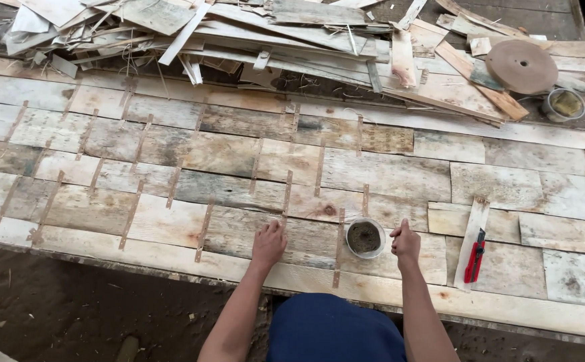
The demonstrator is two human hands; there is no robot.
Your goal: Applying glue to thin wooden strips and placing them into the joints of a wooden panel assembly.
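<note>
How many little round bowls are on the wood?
2. One small round bowl sits between the left hand and right hand. Another bowl sits far right by the scrap pile, which may hide more.

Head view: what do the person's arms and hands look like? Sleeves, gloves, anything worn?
Both arms are bare from the bottom edge of the frame to the fingers: no sleeves show on the forearms. The left hand and right hand wear no gloves; no watch, ring or band is visible on either. Between the arms, a dark blue garment covers the body.
</note>
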